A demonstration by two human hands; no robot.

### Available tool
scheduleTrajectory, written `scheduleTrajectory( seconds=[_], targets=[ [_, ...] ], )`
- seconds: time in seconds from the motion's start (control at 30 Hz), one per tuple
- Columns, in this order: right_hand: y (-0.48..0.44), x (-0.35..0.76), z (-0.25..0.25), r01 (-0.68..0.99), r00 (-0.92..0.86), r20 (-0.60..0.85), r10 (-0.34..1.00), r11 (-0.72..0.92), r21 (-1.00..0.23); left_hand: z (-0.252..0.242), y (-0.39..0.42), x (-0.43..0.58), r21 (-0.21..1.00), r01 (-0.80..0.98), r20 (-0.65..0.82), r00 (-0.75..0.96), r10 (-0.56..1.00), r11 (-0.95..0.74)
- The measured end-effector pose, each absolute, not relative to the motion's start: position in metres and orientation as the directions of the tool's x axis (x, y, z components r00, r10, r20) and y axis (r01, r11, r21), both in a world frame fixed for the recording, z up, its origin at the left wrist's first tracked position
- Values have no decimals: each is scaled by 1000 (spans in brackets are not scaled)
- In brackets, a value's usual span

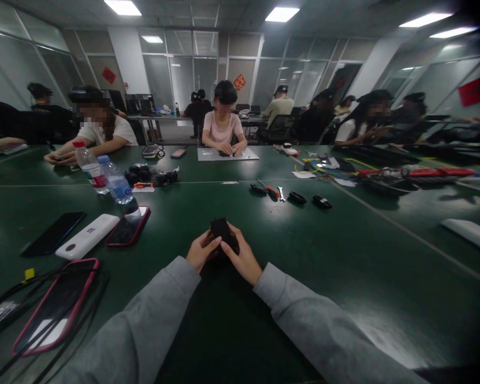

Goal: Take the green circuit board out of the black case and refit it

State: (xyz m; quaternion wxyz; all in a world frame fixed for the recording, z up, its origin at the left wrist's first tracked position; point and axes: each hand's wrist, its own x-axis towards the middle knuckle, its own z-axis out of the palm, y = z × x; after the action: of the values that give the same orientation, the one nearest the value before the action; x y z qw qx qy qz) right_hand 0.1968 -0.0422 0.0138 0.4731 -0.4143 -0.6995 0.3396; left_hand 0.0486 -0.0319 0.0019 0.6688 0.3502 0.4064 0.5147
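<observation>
A small black box-shaped object [223, 232] is held between both hands above the green table [304, 250], near the middle of the view. My left hand [202, 249] grips its left side, with the thumb on the near face. On the other side my right hand [242, 255] is closed round it, its thumb tip close to the left one. The fingers behind and under the object are mostly hidden. Grey sleeves cover both forearms.
Phones [128, 226], a white power bank [87, 237], black cables and two bottles [118, 181] lie or stand left. Beyond my hands are a screwdriver [272, 192], a wrench [281, 194] and black items [322, 201]. A person [223, 128] sits opposite.
</observation>
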Motion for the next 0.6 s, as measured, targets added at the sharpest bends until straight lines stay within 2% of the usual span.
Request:
scheduleTrajectory(
  seconds=[0.2, 0.4, 0.6],
  targets=[
    [-42, 197, 12, 284, -204, 403, 892, 448, -848, 5, -32, 50, 881, -416, -176, 153, 972, 225],
    [-44, 199, 14, 386, -228, 464, 856, 517, -764, 7, -33, 52, 898, -388, -182, 106, 978, 209],
    [-42, 200, 13, 386, -247, 468, 849, 529, -756, 10, -34, 54, 896, -401, -158, 109, 981, 189]
  ],
)
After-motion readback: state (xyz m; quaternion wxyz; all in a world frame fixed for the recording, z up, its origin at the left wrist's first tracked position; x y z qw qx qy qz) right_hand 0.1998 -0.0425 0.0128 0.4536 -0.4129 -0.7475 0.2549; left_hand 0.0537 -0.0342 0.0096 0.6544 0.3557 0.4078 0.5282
